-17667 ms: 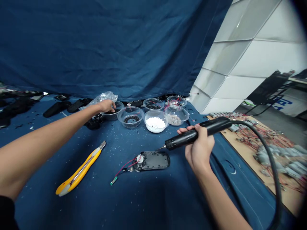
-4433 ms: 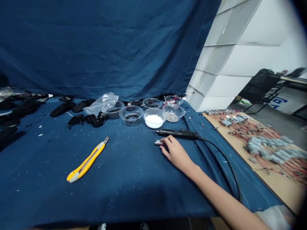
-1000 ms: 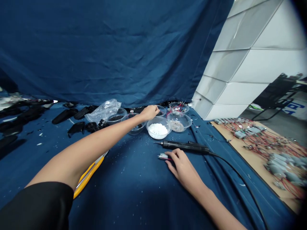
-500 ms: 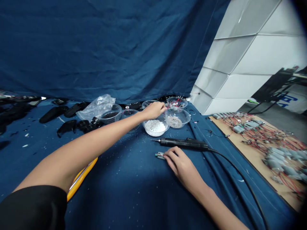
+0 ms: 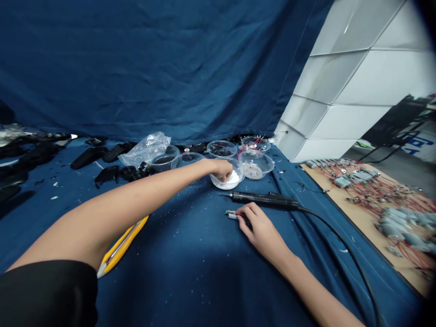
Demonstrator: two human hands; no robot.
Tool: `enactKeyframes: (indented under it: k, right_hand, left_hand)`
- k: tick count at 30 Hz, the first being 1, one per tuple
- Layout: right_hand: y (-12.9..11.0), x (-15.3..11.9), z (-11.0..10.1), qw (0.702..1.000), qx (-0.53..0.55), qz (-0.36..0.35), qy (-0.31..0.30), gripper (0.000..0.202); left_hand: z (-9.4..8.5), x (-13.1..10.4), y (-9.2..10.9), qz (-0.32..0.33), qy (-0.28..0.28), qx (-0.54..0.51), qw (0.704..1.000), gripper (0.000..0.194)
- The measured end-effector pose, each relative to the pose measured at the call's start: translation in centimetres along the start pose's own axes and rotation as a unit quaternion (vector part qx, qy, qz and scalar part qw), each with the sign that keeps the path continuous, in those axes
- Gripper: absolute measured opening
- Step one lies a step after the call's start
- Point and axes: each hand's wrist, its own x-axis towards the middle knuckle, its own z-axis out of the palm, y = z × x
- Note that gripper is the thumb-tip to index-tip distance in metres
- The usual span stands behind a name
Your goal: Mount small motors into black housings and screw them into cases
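My left hand (image 5: 223, 170) reaches into a clear bowl of small white pieces (image 5: 233, 179), its fingers bent down and pinched together at the contents. Whatever lies between those fingertips is hidden. On the blue cloth, my right hand (image 5: 255, 221) is closed around a small grey part with a green circuit board and red wire (image 5: 232, 215); one end sticks out to the left of the fingers. Just beyond this hand lies a black electric screwdriver (image 5: 264, 199), its bit pointing left and its cable running off to the right.
Beside the white pieces stands a bowl of small metal bits (image 5: 252, 170); bowls of dark parts (image 5: 221, 150) and red-wired parts (image 5: 255, 144) sit behind. A yellow utility knife (image 5: 124, 245) lies under my left forearm. Wired grey parts cover a board (image 5: 327, 181) at right.
My left hand has lowered from above the bowls into the white pieces. The right hand stays near the screwdriver with the grey part, more of which now shows. The view has shifted slightly.
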Motion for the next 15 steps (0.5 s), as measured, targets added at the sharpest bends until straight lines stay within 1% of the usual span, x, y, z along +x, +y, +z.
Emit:
enactKeyframes:
  k: [2, 6, 11, 13, 15]
  right_hand:
    - [0.0, 0.0, -0.1, 1.0, -0.003, -0.001, 0.0, 0.013]
    - [0.0, -0.1, -0.1, 1.0, -0.007, -0.003, 0.004, 0.012]
    - [0.1, -0.2, 0.1, 0.999, -0.031, -0.009, -0.004, 0.012]
    - [0.2, -0.2, 0.2, 0.999, -0.043, -0.018, -0.009, 0.013]
    - [0.6, -0.3, 0.2, 0.998, -0.058, -0.033, -0.014, 0.017]
  left_hand:
    - [-0.4, -0.3, 0.2, 0.01, 0.018, -0.001, 1.0, 0.013]
    - [-0.6, -1.7, 0.2, 0.027, 0.081, -0.005, 0.996, 0.014]
    - [-0.4, -3.5, 0.1, 0.008, 0.143, -0.007, 0.99, 0.029]
    - [-0.4, -4.4, 0.6, 0.001, 0.172, -0.014, 0.985, 0.031]
    - [-0.4, -6.1, 1.6, -0.002, 0.208, -0.024, 0.978, 0.031]
